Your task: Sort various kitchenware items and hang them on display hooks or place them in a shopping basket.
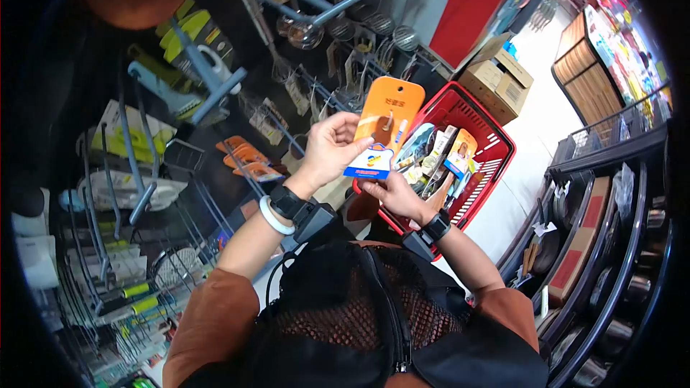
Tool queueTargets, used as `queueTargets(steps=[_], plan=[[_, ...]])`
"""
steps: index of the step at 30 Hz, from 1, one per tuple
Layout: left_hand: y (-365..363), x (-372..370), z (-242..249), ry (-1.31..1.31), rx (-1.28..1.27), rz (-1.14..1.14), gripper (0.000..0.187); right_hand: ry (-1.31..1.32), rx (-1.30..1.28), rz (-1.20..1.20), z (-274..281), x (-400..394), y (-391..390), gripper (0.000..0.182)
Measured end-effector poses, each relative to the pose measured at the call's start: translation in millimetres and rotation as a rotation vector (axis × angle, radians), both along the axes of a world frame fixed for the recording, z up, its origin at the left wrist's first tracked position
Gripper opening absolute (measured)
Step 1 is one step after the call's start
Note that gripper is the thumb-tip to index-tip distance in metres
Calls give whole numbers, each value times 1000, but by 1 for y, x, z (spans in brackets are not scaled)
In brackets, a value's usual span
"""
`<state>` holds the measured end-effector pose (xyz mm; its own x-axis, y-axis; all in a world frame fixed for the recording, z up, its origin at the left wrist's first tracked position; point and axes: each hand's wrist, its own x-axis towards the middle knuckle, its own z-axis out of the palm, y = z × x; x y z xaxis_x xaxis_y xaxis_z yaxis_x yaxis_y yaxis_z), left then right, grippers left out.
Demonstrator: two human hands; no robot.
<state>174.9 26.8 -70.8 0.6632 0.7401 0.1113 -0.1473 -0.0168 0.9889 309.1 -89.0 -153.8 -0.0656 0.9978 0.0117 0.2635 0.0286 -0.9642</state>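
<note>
An orange hang-card package (389, 109) with a blue and white lower label is held up in front of me. It has a hang hole at the top and a brown, rounded item or picture in the middle; I cannot make out which. My left hand (334, 147) grips its left edge, thumb across the front. At the lower right corner, my right hand (397, 195) pinches the package. Just beyond, a red shopping basket (496, 145) holds several packaged goods, among them another orange card (462, 149) like the held one.
To the left, a dark display wall has metal hooks with hanging kitchen tools, including orange cards (250, 159) and a skimmer (176, 264). A cardboard box (497, 80) stands behind the basket. On the right, a black shelf rack (611, 162) carries pans.
</note>
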Motion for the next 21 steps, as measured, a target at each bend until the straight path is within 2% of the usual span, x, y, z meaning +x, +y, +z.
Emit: queueTargets(steps=[1,2,4,6,9,13,16,17,19,21], plan=[[1,-7,-6,15,10,44,24,34,-34,-30,9,-1,2,14],[1,-15,-10,18,25,88,24,235,-89,-74,5,-5,8,13],[-5,-21,-13,-6,-50,212,22,117,-69,19,4,-2,19,16],[-6,-30,-21,-1,-73,260,22,107,-74,112,2,-7,28,17],[-13,-43,-26,30,-98,317,20,354,-241,141,12,-14,29,25],[-23,-57,-40,50,-96,354,20,468,-200,150,19,-21,34,27],[-34,-67,-52,24,-77,269,25,391,-267,186,11,-27,36,21],[-40,-76,-52,90,-44,232,25,344,-229,223,-1,-29,35,18],[-45,-97,-53,260,115,146,24,292,-305,296,0,-38,30,21],[-53,-117,-54,304,106,159,23,156,-269,386,-26,-53,34,27]])
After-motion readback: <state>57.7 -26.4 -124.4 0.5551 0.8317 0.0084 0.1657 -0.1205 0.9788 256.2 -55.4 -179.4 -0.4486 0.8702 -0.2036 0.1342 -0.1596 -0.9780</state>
